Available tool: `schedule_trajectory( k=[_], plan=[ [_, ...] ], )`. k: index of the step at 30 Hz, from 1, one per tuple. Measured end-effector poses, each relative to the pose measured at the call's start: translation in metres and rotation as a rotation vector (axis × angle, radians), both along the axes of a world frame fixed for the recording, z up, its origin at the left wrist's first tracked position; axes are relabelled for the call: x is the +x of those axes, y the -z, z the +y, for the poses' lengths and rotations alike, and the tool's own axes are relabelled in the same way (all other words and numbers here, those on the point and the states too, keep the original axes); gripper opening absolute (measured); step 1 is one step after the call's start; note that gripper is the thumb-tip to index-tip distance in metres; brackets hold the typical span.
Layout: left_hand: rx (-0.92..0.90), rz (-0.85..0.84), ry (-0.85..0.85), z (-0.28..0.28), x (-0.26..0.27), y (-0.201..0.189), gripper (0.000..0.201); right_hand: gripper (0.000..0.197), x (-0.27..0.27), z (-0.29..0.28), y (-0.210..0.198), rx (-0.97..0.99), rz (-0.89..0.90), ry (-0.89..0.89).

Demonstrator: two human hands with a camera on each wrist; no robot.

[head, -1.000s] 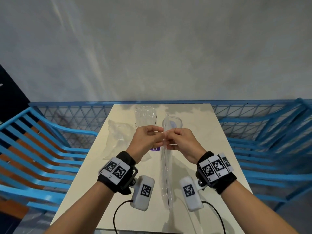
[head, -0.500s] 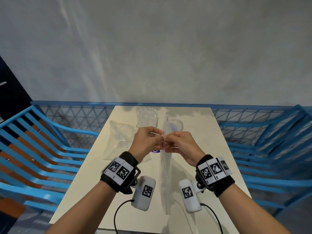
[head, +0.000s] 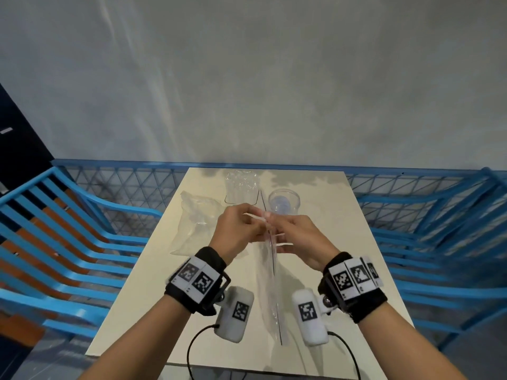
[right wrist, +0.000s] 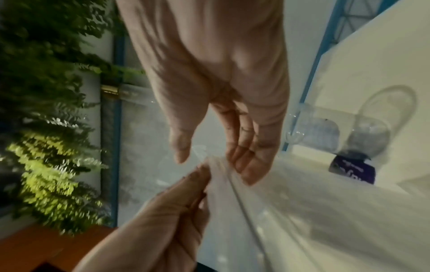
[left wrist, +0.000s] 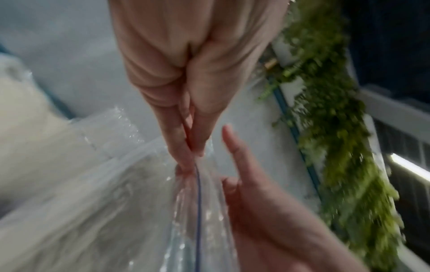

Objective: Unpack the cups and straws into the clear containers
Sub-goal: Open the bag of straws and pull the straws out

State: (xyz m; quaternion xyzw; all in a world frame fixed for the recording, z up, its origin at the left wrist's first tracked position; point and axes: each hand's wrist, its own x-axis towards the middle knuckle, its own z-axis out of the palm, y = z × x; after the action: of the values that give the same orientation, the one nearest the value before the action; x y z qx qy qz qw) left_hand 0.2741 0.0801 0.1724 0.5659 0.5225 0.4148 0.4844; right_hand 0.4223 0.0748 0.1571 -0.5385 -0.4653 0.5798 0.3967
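Pinching the top edge of the long clear bag (head: 270, 270) at mid-frame with both hands, left hand (head: 238, 231) and right hand (head: 300, 241), you have not yet opened it, so the clear containers (head: 284, 202) on the desk (head: 343, 242) above it look unfilled.

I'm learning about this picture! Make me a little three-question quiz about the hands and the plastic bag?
1. True or false: both hands hold the long clear bag.
2. What stands behind the hands on the table? A) a clear cup B) a red bowl
3. Fill in: the left hand ____ the bag's top edge.

Key: 1 true: the right hand holds it too. 2 A, the clear cup. 3 pinches.
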Motion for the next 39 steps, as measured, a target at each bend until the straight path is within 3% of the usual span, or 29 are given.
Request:
schedule_trajectory(
  k=[2, 4, 5, 8, 9, 10, 12, 16, 18, 20, 22, 25, 28, 34, 36, 39],
  plan=[
    [-0.056, -0.092, 0.028, 0.0, -0.002, 0.0, 0.016, 0.034, -0.001, -0.001, 0.0, 0.083, -0.02, 0.04],
    [-0.058, -0.069, -0.013, -0.001, -0.001, 0.001, 0.017, 0.019, 0.002, 0.001, 0.003, 0.133, -0.042, 0.079],
    [-0.002, 0.028, -0.06, -0.002, 0.0, 0.004, 0.016, 0.015, 0.003, 0.001, 0.004, 0.191, -0.164, 0.104],
    [0.271, 0.452, -0.148, -0.007, 0.002, 0.016, 0.016, 0.016, 0.003, 0.004, 0.009, 0.454, -0.744, 0.202],
    [0.316, 0.503, -0.135, -0.008, 0.002, 0.018, 0.019, 0.011, -0.001, 0.001, 0.006, 0.484, -0.793, 0.191],
    [0.351, 0.519, -0.095, -0.009, 0.002, 0.017, 0.022, 0.007, -0.005, -0.001, 0.003, 0.478, -0.781, 0.139],
    [0.418, 0.585, 0.014, -0.009, 0.0, 0.014, 0.023, 0.027, -0.007, -0.002, 0.002, 0.395, -0.709, 0.002],
    [0.575, 1.253, 0.188, -0.011, -0.005, 0.002, 0.041, 0.02, -0.005, -0.001, -0.009, 0.468, -0.754, -0.086],
    [0.541, 1.413, 0.34, -0.003, -0.003, -0.006, 0.043, 0.022, -0.008, 0.0, -0.016, 0.492, -0.771, -0.114],
    [0.466, 1.418, 0.431, 0.007, -0.002, -0.011, 0.033, 0.023, -0.012, 0.001, -0.015, 0.516, -0.768, -0.083],
    [0.437, 1.276, 0.433, 0.012, -0.001, -0.015, 0.021, 0.017, -0.019, 0.0, -0.011, 0.565, -0.813, -0.017],
    [0.397, 1.013, 0.263, 0.012, -0.006, -0.01, 0.028, 0.014, -0.018, -0.005, -0.005, 0.512, -1.025, -0.016],
    [0.336, 0.879, 0.055, 0.011, -0.015, -0.005, 0.034, 0.011, 0.0, -0.005, -0.005, 0.348, -1.191, -0.071],
    [0.264, 0.705, -0.179, 0.018, -0.031, 0.015, 0.03, 0.027, 0.039, 0.004, 0.02, 0.069, -1.206, -0.004],
    [0.187, 0.747, -0.165, 0.021, -0.036, 0.023, 0.021, 0.032, 0.05, 0.004, 0.035, -0.066, -1.052, -0.018],
    [-0.091, 0.902, -0.007, 0.02, -0.04, 0.035, 0.038, 0.026, 0.049, -0.003, 0.047, -0.161, -0.343, 0.064]
  ],
)
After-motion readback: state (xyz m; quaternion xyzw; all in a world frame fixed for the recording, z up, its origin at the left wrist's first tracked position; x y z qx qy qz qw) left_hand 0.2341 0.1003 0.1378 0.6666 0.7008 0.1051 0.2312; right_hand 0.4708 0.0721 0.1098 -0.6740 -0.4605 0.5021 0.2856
